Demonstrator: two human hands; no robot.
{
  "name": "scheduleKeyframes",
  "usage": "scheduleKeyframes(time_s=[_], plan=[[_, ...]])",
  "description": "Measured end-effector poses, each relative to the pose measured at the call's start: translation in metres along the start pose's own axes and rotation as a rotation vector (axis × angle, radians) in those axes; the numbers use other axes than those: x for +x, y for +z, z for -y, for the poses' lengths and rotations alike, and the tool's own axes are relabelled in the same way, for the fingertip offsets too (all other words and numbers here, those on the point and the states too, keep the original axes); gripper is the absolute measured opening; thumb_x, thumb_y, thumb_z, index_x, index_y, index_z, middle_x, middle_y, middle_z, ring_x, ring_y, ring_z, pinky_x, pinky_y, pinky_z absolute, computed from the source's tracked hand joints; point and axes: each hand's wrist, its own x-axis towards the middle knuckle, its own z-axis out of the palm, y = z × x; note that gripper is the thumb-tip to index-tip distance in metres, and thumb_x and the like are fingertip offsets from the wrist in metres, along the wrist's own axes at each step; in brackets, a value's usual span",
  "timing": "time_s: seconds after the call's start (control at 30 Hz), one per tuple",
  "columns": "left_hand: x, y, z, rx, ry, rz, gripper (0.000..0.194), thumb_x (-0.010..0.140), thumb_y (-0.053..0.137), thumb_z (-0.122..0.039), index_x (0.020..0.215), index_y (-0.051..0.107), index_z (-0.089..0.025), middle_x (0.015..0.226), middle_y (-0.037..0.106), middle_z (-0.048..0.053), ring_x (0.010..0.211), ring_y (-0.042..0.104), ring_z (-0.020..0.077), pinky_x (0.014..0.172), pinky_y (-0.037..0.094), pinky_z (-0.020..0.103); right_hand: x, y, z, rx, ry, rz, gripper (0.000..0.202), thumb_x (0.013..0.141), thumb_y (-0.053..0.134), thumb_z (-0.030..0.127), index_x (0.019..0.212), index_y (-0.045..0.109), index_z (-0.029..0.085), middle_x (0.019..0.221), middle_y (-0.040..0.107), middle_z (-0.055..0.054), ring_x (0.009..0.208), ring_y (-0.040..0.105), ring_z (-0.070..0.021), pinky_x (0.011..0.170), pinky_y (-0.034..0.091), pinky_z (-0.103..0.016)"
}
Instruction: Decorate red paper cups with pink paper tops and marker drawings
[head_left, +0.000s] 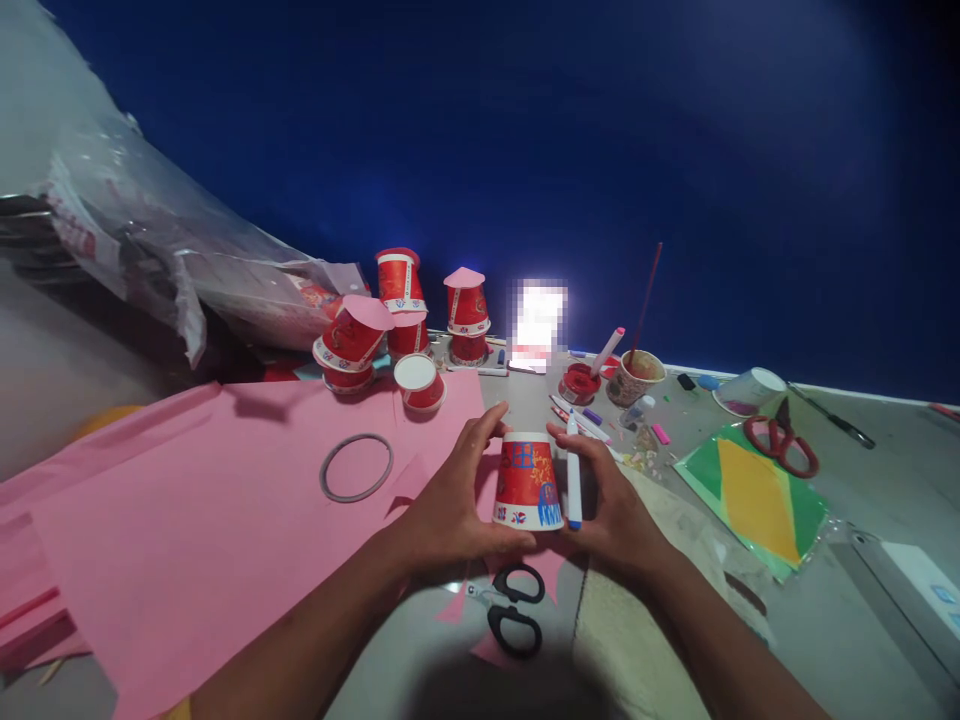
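An upside-down red paper cup (525, 482) with a white rim is between my hands. It carries a blue drawn window and blue strokes low on its right side. My left hand (454, 490) curves round the cup's left side, thumb by the rim and fingers near the top. My right hand (619, 500) is closed on a white marker (574, 475) with blue ends, which stands nearly upright just right of the cup. Below the cup lie black-handled scissors (516, 612) among pink paper scraps.
Pink paper sheets (187, 500) with a grey ring (322, 470) spread leftward. Stacked red cups with pink cone tops (466, 278) stand behind, near a bright pixelated screen (537, 322). At right are a brush cup (636, 380), red-handled scissors (784, 445) and green and yellow sheets (757, 500).
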Motion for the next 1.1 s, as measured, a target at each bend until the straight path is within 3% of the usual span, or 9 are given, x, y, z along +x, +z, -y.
scheduleKeyframes(time_s=[0.17, 0.3, 0.4, 0.5, 0.57, 0.63, 0.73, 0.87, 1.1], plan=[[0.0, 0.001, 0.002, -0.015, 0.029, 0.011, 0.127, 0.062, 0.099, -0.036, 0.164, 0.024, -0.037, 0.159, 0.039, 0.012, 0.146, 0.047, 0.0375, 0.124, 0.041, 0.062, -0.004, 0.003, -0.005, 0.156, 0.068, 0.048, 0.086, 0.075, 0.093, 0.025, 0.149, 0.049, 0.033, 0.159, 0.055, -0.014, 0.144, 0.059, -0.0363, 0.118, 0.052, -0.057], [0.0, 0.001, -0.002, 0.09, 0.04, -0.018, 0.11, 0.067, 0.096, -0.033, 0.157, 0.033, -0.034, 0.157, 0.039, 0.011, 0.148, 0.044, 0.0353, 0.124, 0.043, 0.058, -0.002, -0.001, 0.0, 0.282, 0.137, 0.016, 0.083, 0.076, 0.094, 0.035, 0.148, 0.053, 0.033, 0.16, 0.053, -0.013, 0.14, 0.062, -0.0352, 0.113, 0.058, -0.054], [0.001, 0.002, -0.005, 0.164, 0.04, -0.032, 0.095, 0.069, 0.093, -0.033, 0.149, 0.041, -0.029, 0.147, 0.042, 0.012, 0.144, 0.046, 0.0344, 0.123, 0.045, 0.057, -0.001, -0.004, 0.008, 0.236, 0.148, -0.087, 0.061, 0.082, 0.09, 0.038, 0.138, 0.064, 0.033, 0.147, 0.065, -0.011, 0.121, 0.074, -0.0303, 0.098, 0.067, -0.047], [0.002, 0.007, -0.004, 0.216, 0.038, -0.058, 0.086, 0.071, 0.089, -0.03, 0.144, 0.045, -0.026, 0.139, 0.043, 0.012, 0.14, 0.049, 0.034, 0.121, 0.047, 0.056, -0.005, -0.005, 0.015, 0.07, 0.01, -0.247, 0.023, 0.099, 0.07, 0.032, 0.121, 0.074, 0.029, 0.109, 0.079, -0.008, 0.094, 0.078, -0.0254, 0.077, 0.069, -0.04], [0.002, 0.011, -0.002, 0.248, 0.061, -0.075, 0.081, 0.074, 0.086, -0.027, 0.144, 0.044, -0.026, 0.138, 0.043, 0.012, 0.138, 0.05, 0.0335, 0.12, 0.049, 0.055, -0.009, -0.003, 0.02, -0.029, -0.137, -0.315, 0.022, 0.102, 0.064, 0.027, 0.119, 0.076, 0.027, 0.094, 0.079, -0.007, 0.083, 0.077, -0.0248, 0.071, 0.065, -0.04], [0.001, 0.015, 0.001, 0.284, 0.092, -0.077, 0.08, 0.077, 0.083, -0.024, 0.145, 0.042, -0.026, 0.139, 0.042, 0.012, 0.137, 0.051, 0.0329, 0.119, 0.049, 0.054, -0.012, -0.001, 0.025, -0.097, -0.232, -0.342, 0.024, 0.1, 0.065, 0.021, 0.12, 0.077, 0.026, 0.094, 0.079, -0.007, 0.081, 0.075, -0.025, 0.07, 0.062, -0.041], [-0.001, 0.02, 0.003, 0.334, 0.115, -0.075, 0.084, 0.077, 0.084, -0.023, 0.148, 0.039, -0.027, 0.14, 0.04, 0.013, 0.138, 0.049, 0.0333, 0.117, 0.051, 0.054, -0.013, 0.003, 0.033, -0.109, -0.228, -0.367, 0.022, 0.097, 0.067, 0.016, 0.115, 0.076, 0.026, 0.093, 0.079, -0.006, 0.079, 0.073, -0.0232, 0.07, 0.06, -0.038], [-0.004, 0.026, 0.001, 0.384, 0.12, -0.085, 0.084, 0.077, 0.086, -0.024, 0.148, 0.04, -0.028, 0.14, 0.04, 0.013, 0.139, 0.048, 0.0348, 0.115, 0.051, 0.055, -0.007, 0.007, 0.043, -0.12, -0.243, -0.359, 0.014, 0.096, 0.069, 0.015, 0.106, 0.072, 0.025, 0.085, 0.078, -0.004, 0.074, 0.072, -0.0202, 0.069, 0.059, -0.035], [-0.006, 0.027, 0.003, 0.352, 0.104, -0.077, 0.093, 0.069, 0.085, -0.015, 0.149, 0.041, -0.028, 0.142, 0.039, 0.013, 0.138, 0.045, 0.0353, 0.116, 0.049, 0.056, 0.002, 0.007, 0.054, -0.239, -0.32, -0.332, 0.012, 0.1, 0.065, 0.017, 0.109, 0.069, 0.025, 0.085, 0.079, -0.004, 0.075, 0.075, -0.0209, 0.068, 0.062, -0.034]])
